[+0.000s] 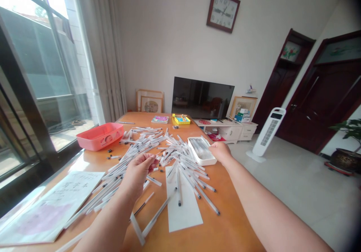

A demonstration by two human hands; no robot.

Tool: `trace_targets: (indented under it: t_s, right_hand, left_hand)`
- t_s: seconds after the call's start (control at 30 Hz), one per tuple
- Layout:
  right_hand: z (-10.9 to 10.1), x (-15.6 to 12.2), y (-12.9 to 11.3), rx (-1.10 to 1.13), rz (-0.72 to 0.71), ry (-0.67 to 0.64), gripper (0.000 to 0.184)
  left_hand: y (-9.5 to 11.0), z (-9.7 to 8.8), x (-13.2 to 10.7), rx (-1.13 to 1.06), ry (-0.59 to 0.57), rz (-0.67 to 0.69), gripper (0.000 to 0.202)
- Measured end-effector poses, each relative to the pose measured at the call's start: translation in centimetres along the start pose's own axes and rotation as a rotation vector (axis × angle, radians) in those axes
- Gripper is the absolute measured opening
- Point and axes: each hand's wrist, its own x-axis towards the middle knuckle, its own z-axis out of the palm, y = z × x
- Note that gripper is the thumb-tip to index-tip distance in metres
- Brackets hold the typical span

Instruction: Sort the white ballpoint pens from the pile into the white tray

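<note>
My left hand [141, 168] hovers over the heap of pens, its fingers curled together in a pinch. Whatever sits between those fingertips is too small to make out. At the right side of the table, my right hand [222, 152] grips the near right edge of a white plastic box [207, 162]. Inside that box lie several pen parts [200, 145], side by side. Clear pen barrels with black ends [187, 169] are strewn around both hands, partly over a white sheet of paper [184, 216].
A pink plastic basket [98, 137] stands at the table's left edge. In front of it lies a writing booklet [53, 207]. A yellow box [182, 120] and a colourful booklet [160, 119] are at the far end. Small black caps [109, 151] lie near the basket.
</note>
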Motion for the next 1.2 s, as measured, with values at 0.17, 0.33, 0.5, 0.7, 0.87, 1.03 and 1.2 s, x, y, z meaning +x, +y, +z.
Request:
trace_targets:
  t_s: [0.17, 0.33, 0.5, 0.7, 0.87, 1.03, 1.2]
  right_hand:
    - [1.5, 0.9, -0.2, -0.119, -0.029, -0.031, 0.011]
    - [2.6, 1.4, -0.6, -0.159, -0.059, -0.045, 0.018]
    - [2.7, 1.7, -0.2, -0.139, -0.073, -0.052, 0.018]
    - [2.6, 1.5, 0.5, -0.091, -0.044, -0.05, 0.014]
    - [3.1, 1.4, 0.4, -0.071, -0.051, -0.045, 0.015]
    - [2.9, 1.0, 0.0, -0.025, -0.057, -0.021, 0.013]
    - [1.9, -0.7, -1.5, 0.089, -0.088, 0.027, 0.023]
  left_hand:
    - [0.0, -0.1, 0.1, 0.015, 0.024, -0.009, 0.035]
    - [-0.2, -0.3, 0.4, 0.019, 0.039, -0.011, 0.035]
    - [-0.2, -0.5, 0.6, 0.024, 0.046, 0.0, 0.034]
    - [0.1, -0.7, 0.5, 0.013, 0.08, 0.012, 0.036]
    - [0.4, -0.9, 0.6, -0.024, 0.115, 0.017, 0.038]
    - [0.7, -1.4, 0.7, -0.033, 0.136, 0.019, 0.037]
    - [0.5, -1.8, 1.0, 0.04, 0.171, 0.059, 0.037]
